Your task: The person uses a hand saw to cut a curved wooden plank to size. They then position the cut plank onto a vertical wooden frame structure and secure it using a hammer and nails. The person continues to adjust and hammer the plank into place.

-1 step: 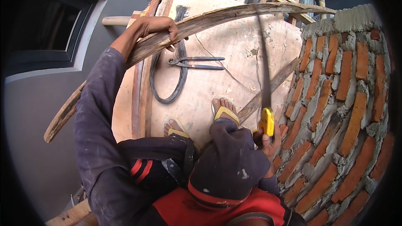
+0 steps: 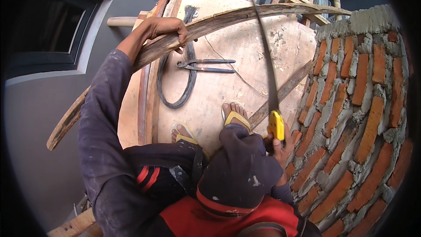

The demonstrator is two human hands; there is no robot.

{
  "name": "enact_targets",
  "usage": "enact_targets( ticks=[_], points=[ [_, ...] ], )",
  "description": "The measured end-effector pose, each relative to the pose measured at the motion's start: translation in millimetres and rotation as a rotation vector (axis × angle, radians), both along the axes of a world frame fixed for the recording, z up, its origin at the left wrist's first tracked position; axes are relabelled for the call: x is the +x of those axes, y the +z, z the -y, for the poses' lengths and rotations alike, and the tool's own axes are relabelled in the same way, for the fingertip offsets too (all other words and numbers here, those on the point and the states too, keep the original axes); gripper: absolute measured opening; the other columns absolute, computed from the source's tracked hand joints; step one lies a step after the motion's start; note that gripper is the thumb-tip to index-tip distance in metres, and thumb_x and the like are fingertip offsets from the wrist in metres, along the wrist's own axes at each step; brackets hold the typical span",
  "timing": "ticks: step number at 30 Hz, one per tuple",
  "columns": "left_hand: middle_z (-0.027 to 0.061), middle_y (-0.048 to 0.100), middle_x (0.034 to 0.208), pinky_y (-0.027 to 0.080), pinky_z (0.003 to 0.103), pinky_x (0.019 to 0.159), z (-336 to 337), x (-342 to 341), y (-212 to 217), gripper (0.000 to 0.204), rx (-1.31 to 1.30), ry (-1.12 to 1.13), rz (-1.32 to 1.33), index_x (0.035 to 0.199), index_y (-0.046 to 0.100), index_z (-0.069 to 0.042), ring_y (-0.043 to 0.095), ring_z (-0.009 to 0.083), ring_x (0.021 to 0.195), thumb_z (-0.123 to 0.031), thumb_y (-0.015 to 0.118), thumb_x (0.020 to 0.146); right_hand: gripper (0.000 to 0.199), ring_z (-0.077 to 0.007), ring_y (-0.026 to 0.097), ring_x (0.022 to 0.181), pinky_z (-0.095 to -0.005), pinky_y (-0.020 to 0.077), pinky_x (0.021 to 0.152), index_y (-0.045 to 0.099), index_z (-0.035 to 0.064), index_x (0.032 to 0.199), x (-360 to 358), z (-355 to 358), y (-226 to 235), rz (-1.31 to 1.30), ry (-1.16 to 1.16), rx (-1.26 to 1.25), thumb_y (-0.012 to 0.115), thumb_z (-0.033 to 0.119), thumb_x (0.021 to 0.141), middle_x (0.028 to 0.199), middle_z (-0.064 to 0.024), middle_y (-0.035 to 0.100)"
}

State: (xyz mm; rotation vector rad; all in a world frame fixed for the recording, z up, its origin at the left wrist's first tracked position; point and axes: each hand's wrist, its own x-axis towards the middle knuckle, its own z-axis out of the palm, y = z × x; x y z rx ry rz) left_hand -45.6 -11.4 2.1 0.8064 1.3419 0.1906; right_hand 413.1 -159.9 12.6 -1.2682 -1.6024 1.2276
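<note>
Right hand holds the yellow-handled saw; I see its blade crossing the long plank, which lies ahead, left to right, near the platform's far edge; my left hand, toward the left edge, grips it.

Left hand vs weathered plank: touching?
Touching. The head view shows the left hand curled over the weathered plank, its digits pressed against the wood with no gap visible.
</note>
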Motion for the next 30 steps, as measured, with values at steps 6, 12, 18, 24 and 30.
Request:
enact_targets(
  ticks=[6, 12, 18, 24, 30],
  points=[
    [0.0164, 0.068, 0.078, 0.055, 0.029, 0.067, -11.5, -16.5, 8.2, 0.021, 0.026, -0.028, 0.007, 0.08, 0.068, 0.002, 0.069, 0.0213, 0.071, -0.014, 0.064, 0.066, 0.051, -0.0196, 0.064, 0.09, -0.0301, 0.0482, 0.082, 0.045, -0.0072, 0.134, -13.9, -17.3, -2.0, 0.011, 0.207, -0.125, 0.054, 0.023, 0.093, 0.11, -0.0198, 0.065],
    [0.0149, 0.07, 0.083, 0.056, 0.028, 0.069, -10.8, -13.8, 18.0, 0.037, 0.027, -0.004, -0.026, 0.095, 0.069, 0.004, 0.07, 0.0212, 0.071, -0.03, 0.071, 0.079, 0.05, -0.0275, 0.061, 0.11, -0.0332, 0.0434, 0.095, 0.045, -0.0067, 0.134, -31.2, -26.5, 15.2, 0.112, 0.303, -0.124, 0.052, 0.021, 0.093, 0.119, -0.0247, 0.061],
    [0.0227, 0.066, 0.105, 0.047, 0.041, 0.084, -15.0, -19.7, 21.9, 0.07, 0.338, -0.181, -0.57, 0.106, 0.069, 0.001, 0.065, 0.0308, 0.093, -0.057, 0.077, 0.066, 0.052, -0.0291, 0.059, 0.113, -0.0346, 0.0424, 0.097, 0.044, -0.0064, 0.135, -33.3, -20.8, 16.5, 0.085, 0.261, -0.152, 0.052, 0.022, 0.093, 0.122, -0.024, 0.06],
    [0.0252, 0.066, 0.097, 0.058, 0.036, 0.063, -28.0, -29.5, 38.9, 0.064, 0.105, -0.019, -0.198, 0.111, 0.06, 0.012, 0.07, 0.0283, 0.076, -0.041, 0.074, 0.078, 0.052, -0.0252, 0.063, 0.104, -0.0321, 0.0456, 0.091, 0.042, -0.0059, 0.137, -37.8, -30.5, 25.5, 0.048, 0.237, -0.192, 0.053, 0.019, 0.092, 0.121, -0.0231, 0.06],
    [0.0235, 0.067, 0.097, 0.059, 0.031, 0.065, -6.0, -1.2, 3.7, 0.05, 0.027, 0.035, 0.055, 0.112, 0.058, 0.011, 0.07, 0.0251, 0.073, -0.033, 0.063, 0.088, 0.051, -0.0156, 0.062, 0.073, -0.029, 0.0492, 0.075, 0.043, -0.0049, 0.137, -32.1, -38.3, 27.3, 0.143, 0.255, -0.318, 0.054, 0.017, 0.092, 0.094, -0.0181, 0.068]
  ],
)
